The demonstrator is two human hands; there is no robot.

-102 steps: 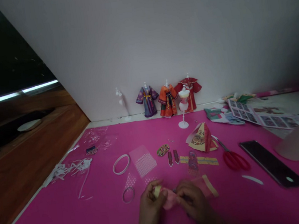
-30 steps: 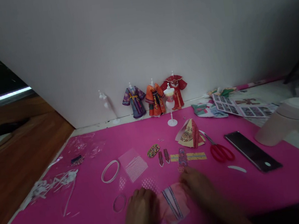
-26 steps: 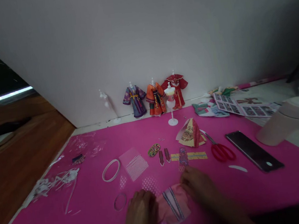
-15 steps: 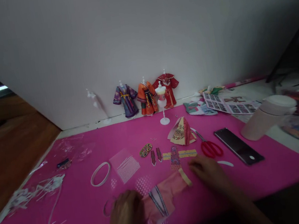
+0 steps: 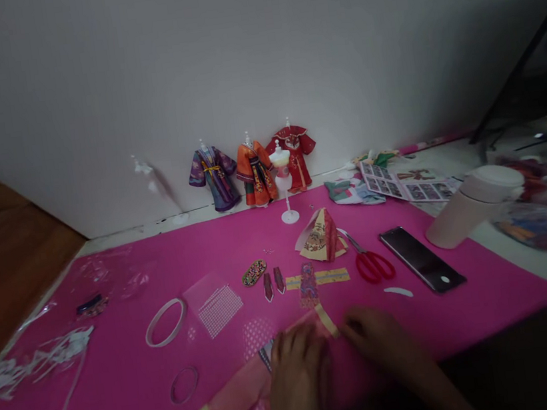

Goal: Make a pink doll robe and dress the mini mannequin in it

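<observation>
A small pink doll robe [image 5: 242, 394] with cream cuffs lies flat near the table's front edge. My left hand [image 5: 298, 370] rests on it, fingers stretched over the right sleeve and covering most of the grey-trimmed neckline. Beside the right cream cuff [image 5: 326, 321] is my right hand [image 5: 379, 335], its fingers curled together. Whether they pinch anything is too dark to make out. Just beyond the robe lie a patterned fabric panel [image 5: 308, 288] on a yellow strip [image 5: 333, 276] and two small dark red pointed pieces [image 5: 268, 286].
Red-handled scissors [image 5: 375, 265], a phone [image 5: 422, 259] and a white bottle [image 5: 472, 205] lie or stand at the right. A folded fabric piece [image 5: 322, 235] sits near a white mannequin [image 5: 284, 180]. Tape rolls [image 5: 166, 322] and a gem sheet [image 5: 221, 311] are at left.
My left hand has moved right, from the robe's left side onto its right sleeve, uncovering the left sleeve and cuff. My right hand has come lower, closer to the right cuff. The view has shifted slightly.
</observation>
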